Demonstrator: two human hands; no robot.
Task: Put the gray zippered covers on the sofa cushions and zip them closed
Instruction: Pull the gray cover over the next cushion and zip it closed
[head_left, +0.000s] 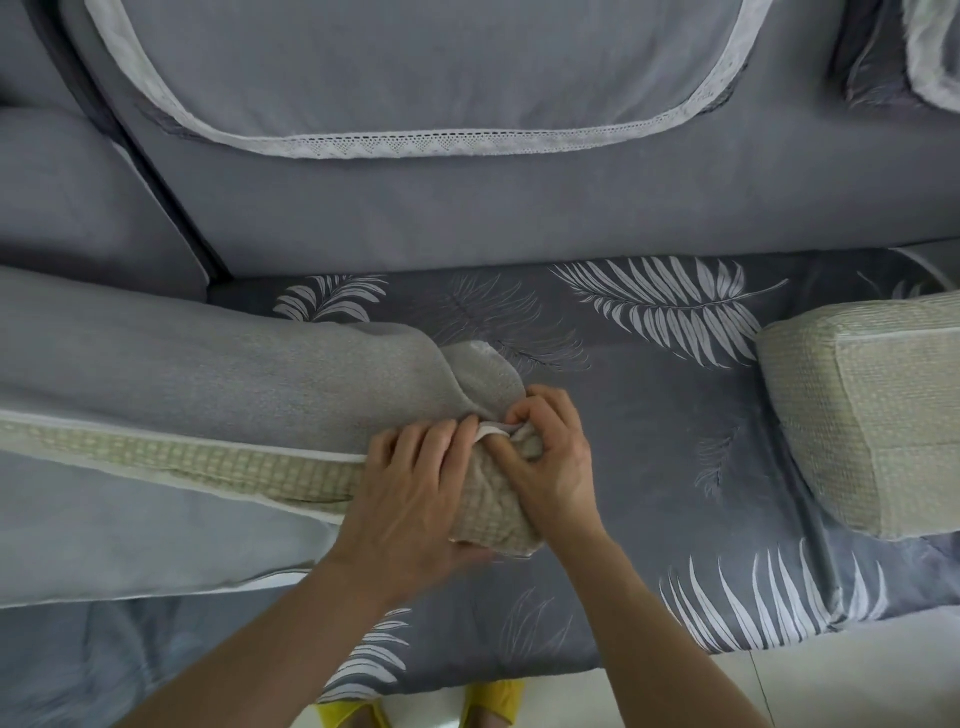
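A long sofa cushion lies across the seat at the left, mostly inside a gray zippered cover. Its beige checked inner fabric shows through the open zipper gap along the front and at the bare right end. My left hand presses on that end and holds the cover edge. My right hand pinches the white zipper edge of the cover at the corner. A second cushion, beige checked and with no cover on it, rests at the right.
The seat is spread with a dark gray cloth with white leaf prints. The gray sofa backrest with a lace-trimmed throw stands behind. Pale floor and yellow slippers show below the seat's front edge.
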